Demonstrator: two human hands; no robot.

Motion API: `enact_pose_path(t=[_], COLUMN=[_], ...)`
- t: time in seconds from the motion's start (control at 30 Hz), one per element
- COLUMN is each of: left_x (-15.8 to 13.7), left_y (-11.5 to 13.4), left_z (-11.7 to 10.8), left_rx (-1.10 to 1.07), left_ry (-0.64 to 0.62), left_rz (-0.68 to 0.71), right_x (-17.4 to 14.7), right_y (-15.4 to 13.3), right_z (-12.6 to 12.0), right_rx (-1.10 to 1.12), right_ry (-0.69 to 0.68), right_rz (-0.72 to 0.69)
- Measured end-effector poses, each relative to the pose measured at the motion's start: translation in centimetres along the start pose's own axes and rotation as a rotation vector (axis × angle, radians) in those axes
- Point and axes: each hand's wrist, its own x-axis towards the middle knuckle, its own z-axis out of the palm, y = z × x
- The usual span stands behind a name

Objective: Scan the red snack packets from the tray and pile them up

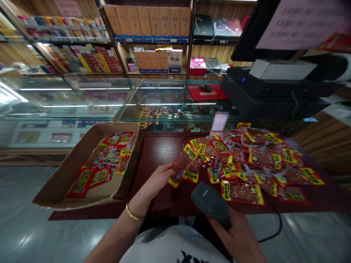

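My left hand pinches the edge of a snack packet, a clear pouch of brown sticks with yellow and red ends. It is held at the left side of a heap of similar packets on the dark red table. My right hand is wrapped round the handle of a black barcode scanner. The scanner's head points up and left, just below the held packet. Its trigger is hidden from view. Left of my left hand, an open cardboard box contains several red and yellow packets.
A glass display counter runs behind the table. At the right stand a monitor and a black machine. A red mat bears a mouse. A black cable loops over the table's front edge. Boxed goods fill the back shelves.
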Motion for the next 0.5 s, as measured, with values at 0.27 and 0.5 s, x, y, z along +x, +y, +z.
enact_pose_path(t=[0.27,0.5], left_x=[12.2,12.0], left_y=[3.8,5.7], left_z=[8.1,8.5], left_rx=[0.466,0.695], left_ry=[-0.219,-0.015], left_rz=[0.267,0.557], right_x=[-1.3,-0.9], right_y=[3.4,2.8], right_z=[-1.8,-1.9], right_rx=[-0.115,-0.152], right_ry=[0.042,0.059], right_rz=[0.050,0.056])
